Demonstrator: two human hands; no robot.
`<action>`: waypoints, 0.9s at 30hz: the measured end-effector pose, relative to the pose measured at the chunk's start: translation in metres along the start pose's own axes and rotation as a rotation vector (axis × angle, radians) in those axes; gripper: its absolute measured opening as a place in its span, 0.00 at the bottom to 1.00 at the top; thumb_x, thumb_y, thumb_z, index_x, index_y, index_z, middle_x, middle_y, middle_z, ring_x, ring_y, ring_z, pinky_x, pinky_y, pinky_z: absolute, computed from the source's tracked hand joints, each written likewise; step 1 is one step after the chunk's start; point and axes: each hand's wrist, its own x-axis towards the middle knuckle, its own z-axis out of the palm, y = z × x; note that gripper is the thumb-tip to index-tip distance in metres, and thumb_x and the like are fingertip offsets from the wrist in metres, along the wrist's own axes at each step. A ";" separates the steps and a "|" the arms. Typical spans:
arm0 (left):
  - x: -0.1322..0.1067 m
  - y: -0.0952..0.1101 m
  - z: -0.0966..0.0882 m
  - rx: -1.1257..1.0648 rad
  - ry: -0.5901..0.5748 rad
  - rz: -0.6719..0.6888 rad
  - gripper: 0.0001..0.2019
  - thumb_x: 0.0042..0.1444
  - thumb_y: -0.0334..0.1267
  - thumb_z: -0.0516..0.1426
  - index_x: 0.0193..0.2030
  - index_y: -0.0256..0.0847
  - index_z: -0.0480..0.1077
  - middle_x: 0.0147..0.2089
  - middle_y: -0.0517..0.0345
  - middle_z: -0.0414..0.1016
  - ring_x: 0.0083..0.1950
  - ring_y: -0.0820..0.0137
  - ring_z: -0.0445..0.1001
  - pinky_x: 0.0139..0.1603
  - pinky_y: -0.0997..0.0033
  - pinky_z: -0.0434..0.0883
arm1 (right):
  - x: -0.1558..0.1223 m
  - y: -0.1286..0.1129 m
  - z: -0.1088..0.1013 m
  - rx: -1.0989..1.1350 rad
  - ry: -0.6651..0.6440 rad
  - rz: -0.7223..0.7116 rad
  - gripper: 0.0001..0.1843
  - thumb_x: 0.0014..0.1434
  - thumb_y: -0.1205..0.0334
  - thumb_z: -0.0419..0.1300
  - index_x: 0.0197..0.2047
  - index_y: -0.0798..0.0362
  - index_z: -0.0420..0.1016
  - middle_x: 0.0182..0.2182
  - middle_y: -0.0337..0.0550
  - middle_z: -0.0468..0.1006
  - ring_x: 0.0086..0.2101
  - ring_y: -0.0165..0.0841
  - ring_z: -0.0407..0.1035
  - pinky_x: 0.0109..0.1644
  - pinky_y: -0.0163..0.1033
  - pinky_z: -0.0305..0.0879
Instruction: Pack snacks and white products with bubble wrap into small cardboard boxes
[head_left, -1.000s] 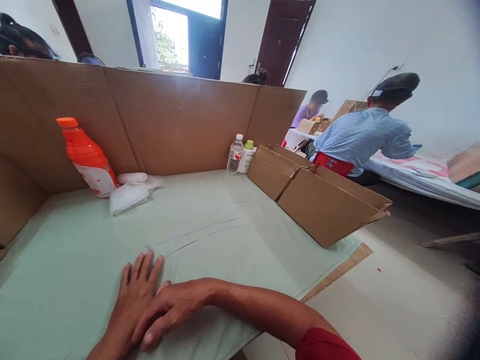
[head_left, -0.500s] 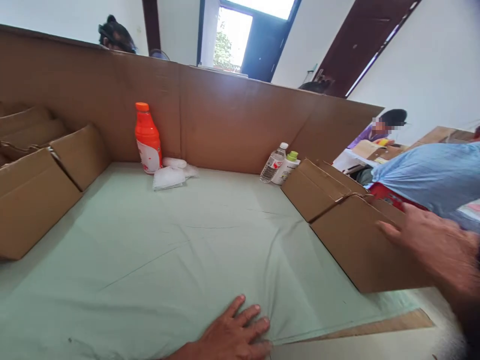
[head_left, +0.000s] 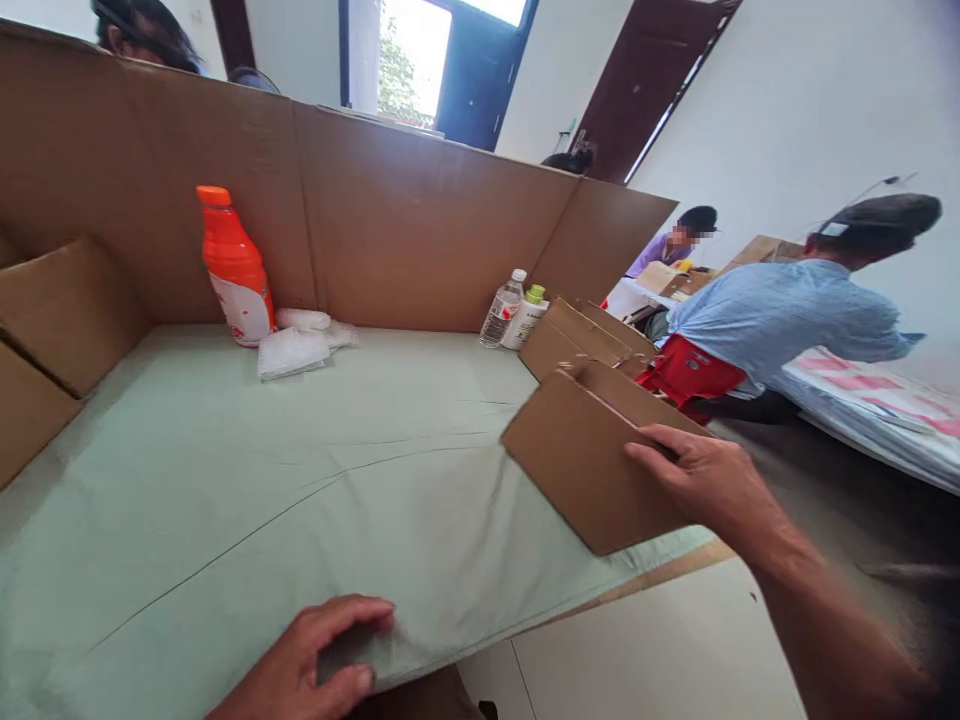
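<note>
My right hand [head_left: 701, 475] grips the top edge of the nearer cardboard box [head_left: 581, 465] on the right side, thumb on its outer wall and fingers over the rim. That box stands slightly askew against the farther cardboard box [head_left: 559, 340] behind it. My left hand [head_left: 319, 650] is low over the front of the green cloth [head_left: 247, 480], fingers bent with the thumb apart and nothing between them.
An orange bottle [head_left: 232, 265] and a white wrapped packet [head_left: 296, 352] stand by the cardboard back wall [head_left: 420, 220]. A clear bottle [head_left: 501, 312] and a green-capped bottle [head_left: 529, 318] are near the right boxes. A person in blue [head_left: 787, 305] sits beyond on the right.
My right hand has come down onto the nearer right box, which has shifted inward and out of line with the farther one. My left hand has lifted off the cloth. The view has turned right.
</note>
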 end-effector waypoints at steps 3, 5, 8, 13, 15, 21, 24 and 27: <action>-0.007 -0.010 -0.018 0.030 0.231 -0.051 0.24 0.59 0.52 0.58 0.62 0.52 0.73 0.63 0.52 0.75 0.63 0.52 0.73 0.64 0.50 0.71 | -0.011 -0.072 0.005 0.019 -0.092 -0.305 0.10 0.61 0.54 0.61 0.37 0.48 0.82 0.31 0.43 0.84 0.32 0.40 0.75 0.36 0.42 0.64; -0.008 -0.008 -0.027 0.057 0.399 -0.098 0.29 0.61 0.52 0.58 0.68 0.51 0.65 0.69 0.49 0.68 0.66 0.52 0.70 0.66 0.48 0.69 | -0.014 -0.121 0.006 0.143 -0.126 -0.521 0.08 0.65 0.61 0.59 0.38 0.50 0.80 0.31 0.42 0.84 0.32 0.36 0.75 0.40 0.41 0.66; -0.007 -0.001 -0.035 0.060 0.624 -0.118 0.37 0.60 0.53 0.59 0.74 0.51 0.53 0.73 0.47 0.61 0.68 0.51 0.67 0.67 0.44 0.67 | -0.016 -0.175 0.003 0.355 -0.158 -0.753 0.07 0.67 0.66 0.57 0.42 0.52 0.78 0.32 0.41 0.83 0.32 0.33 0.74 0.43 0.41 0.66; -0.013 -0.003 -0.038 0.023 0.731 -0.129 0.39 0.55 0.55 0.60 0.71 0.44 0.57 0.71 0.41 0.62 0.73 0.46 0.59 0.72 0.39 0.57 | -0.015 -0.177 0.013 0.610 0.083 -0.502 0.12 0.63 0.64 0.63 0.51 0.47 0.78 0.50 0.45 0.81 0.50 0.39 0.75 0.55 0.46 0.68; -0.016 -0.009 -0.039 0.009 0.725 -0.152 0.37 0.56 0.54 0.60 0.69 0.42 0.59 0.70 0.40 0.63 0.72 0.45 0.60 0.71 0.39 0.58 | -0.019 -0.159 0.029 0.696 0.086 -0.237 0.11 0.63 0.62 0.63 0.50 0.45 0.79 0.51 0.44 0.80 0.50 0.40 0.75 0.56 0.46 0.69; -0.011 -0.011 -0.039 0.017 0.736 -0.138 0.35 0.55 0.52 0.60 0.68 0.41 0.61 0.67 0.41 0.67 0.70 0.47 0.64 0.70 0.41 0.60 | -0.043 -0.125 0.093 0.947 -0.296 0.252 0.20 0.62 0.46 0.63 0.51 0.48 0.80 0.48 0.47 0.83 0.46 0.41 0.77 0.49 0.42 0.75; -0.004 -0.004 -0.038 0.017 0.742 -0.148 0.34 0.54 0.51 0.61 0.66 0.41 0.63 0.62 0.43 0.72 0.65 0.48 0.69 0.67 0.42 0.65 | -0.050 -0.133 0.112 1.047 -0.404 0.276 0.23 0.64 0.43 0.59 0.54 0.48 0.79 0.51 0.47 0.81 0.50 0.43 0.74 0.53 0.44 0.73; 0.002 0.000 -0.039 0.001 0.738 -0.165 0.32 0.53 0.49 0.61 0.63 0.40 0.65 0.59 0.44 0.74 0.59 0.49 0.74 0.64 0.43 0.68 | -0.052 -0.150 0.122 1.101 -0.492 0.269 0.26 0.65 0.41 0.55 0.53 0.48 0.80 0.50 0.48 0.82 0.52 0.47 0.73 0.54 0.49 0.72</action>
